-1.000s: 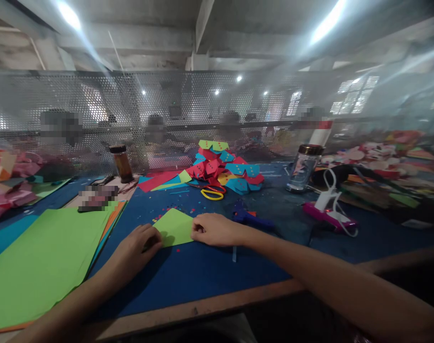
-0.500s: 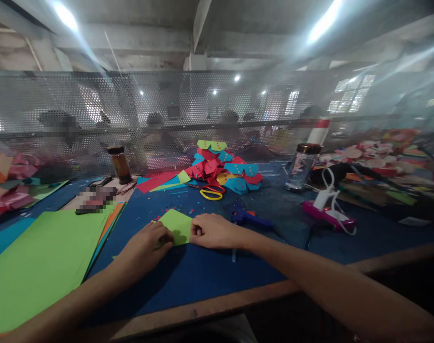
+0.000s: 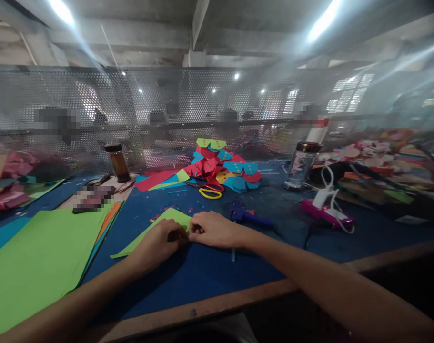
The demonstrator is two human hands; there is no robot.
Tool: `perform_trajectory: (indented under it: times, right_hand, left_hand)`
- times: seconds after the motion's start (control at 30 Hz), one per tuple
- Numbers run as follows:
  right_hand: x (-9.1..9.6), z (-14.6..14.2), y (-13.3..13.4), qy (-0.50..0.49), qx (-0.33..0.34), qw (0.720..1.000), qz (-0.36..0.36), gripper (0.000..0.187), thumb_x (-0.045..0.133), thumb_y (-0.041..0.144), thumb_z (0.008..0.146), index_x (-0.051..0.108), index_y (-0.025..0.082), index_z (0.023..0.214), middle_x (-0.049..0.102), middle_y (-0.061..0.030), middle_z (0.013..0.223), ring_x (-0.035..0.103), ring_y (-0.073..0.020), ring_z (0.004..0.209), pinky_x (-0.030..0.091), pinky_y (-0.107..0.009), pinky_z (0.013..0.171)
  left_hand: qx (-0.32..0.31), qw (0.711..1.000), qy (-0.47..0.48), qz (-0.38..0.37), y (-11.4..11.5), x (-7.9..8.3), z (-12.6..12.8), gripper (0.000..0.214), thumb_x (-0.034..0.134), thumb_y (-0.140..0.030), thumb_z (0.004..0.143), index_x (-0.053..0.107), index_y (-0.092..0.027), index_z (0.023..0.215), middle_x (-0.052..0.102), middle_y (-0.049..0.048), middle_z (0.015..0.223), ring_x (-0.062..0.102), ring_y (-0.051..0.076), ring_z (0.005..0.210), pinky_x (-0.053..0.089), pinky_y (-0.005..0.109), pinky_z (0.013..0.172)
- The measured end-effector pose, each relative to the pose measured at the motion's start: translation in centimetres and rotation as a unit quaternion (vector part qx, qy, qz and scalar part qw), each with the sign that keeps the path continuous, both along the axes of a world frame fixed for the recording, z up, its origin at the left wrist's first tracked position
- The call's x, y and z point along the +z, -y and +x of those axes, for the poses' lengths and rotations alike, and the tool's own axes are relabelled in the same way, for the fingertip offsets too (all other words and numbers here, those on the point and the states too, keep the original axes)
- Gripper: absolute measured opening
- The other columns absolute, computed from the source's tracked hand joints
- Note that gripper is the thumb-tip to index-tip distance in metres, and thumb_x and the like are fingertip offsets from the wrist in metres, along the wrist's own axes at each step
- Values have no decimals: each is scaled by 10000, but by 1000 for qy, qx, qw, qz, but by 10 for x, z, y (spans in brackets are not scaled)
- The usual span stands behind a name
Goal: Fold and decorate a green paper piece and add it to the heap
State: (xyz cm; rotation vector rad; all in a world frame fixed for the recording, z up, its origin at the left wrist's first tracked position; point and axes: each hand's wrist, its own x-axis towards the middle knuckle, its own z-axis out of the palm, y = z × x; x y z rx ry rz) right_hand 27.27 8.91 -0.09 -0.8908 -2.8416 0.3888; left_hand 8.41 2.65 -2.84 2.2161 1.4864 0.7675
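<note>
A folded lime-green paper sheet [image 3: 156, 227] lies flat on the blue table [image 3: 209, 271] in front of me. My left hand [image 3: 158, 244] presses down on it with fingers curled along the fold. My right hand [image 3: 212, 229], fingers closed, pinches the paper's right corner, knuckles almost touching my left hand. Most of the paper's right part is hidden under both hands.
A stack of green and orange sheets [image 3: 41, 257] lies at left. Yellow-handled scissors [image 3: 210, 192], a blue glue gun [image 3: 247, 216] and a pile of folded coloured paper pieces [image 3: 220, 166] sit beyond my hands. Two jars [image 3: 117, 163] [image 3: 302, 166] and a perforated metal screen [image 3: 188, 109] stand behind.
My left hand has slid rightward along the green paper until it meets my right hand. The paper's left tip now sticks out behind it. My right hand has barely moved.
</note>
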Motion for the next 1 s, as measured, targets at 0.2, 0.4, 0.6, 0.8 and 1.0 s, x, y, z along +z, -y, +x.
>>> perform_trajectory:
  times: [0.2,0.4,0.6,0.8,1.0]
  right_hand:
    - [-1,-1,0,11,-10,1000,-6,151,577,283,795,678,182,844,694,-32,873,622,-162,773,379,-227,631]
    - [-4,-3,3,10,-30,1000,2,130,570,268,766,670,202,815,702,-7,846,624,-155,739,364,-229,602]
    - [-4,-3,4,19,-43,999,7,135,581,285,755,676,215,823,706,-3,842,621,-164,746,362,-230,600]
    - [0,1,3,23,-38,999,0,129,572,282,746,669,213,797,711,2,838,618,-160,721,338,-233,565]
    - [-1,5,-1,33,-47,998,-2,118,577,270,740,659,217,806,712,-1,837,625,-172,747,345,-230,571]
  left_hand:
    - [18,1000,14,-13,-3,-4,1,122,558,-172,780,680,-182,779,664,8,698,584,166,680,395,255,620]
    - [17,1000,14,-12,-2,-3,3,172,514,-120,746,675,-174,776,684,13,726,594,155,666,397,254,615]
    - [25,1000,4,-10,-1,-4,3,158,517,-132,748,668,-176,770,664,4,697,577,148,644,384,250,596]
    - [24,1000,4,-10,0,-3,3,169,508,-132,743,666,-178,781,668,14,719,585,160,665,399,261,615]
    - [17,1000,11,-19,0,-2,4,148,507,-141,758,650,-177,767,665,11,711,580,153,654,406,255,609]
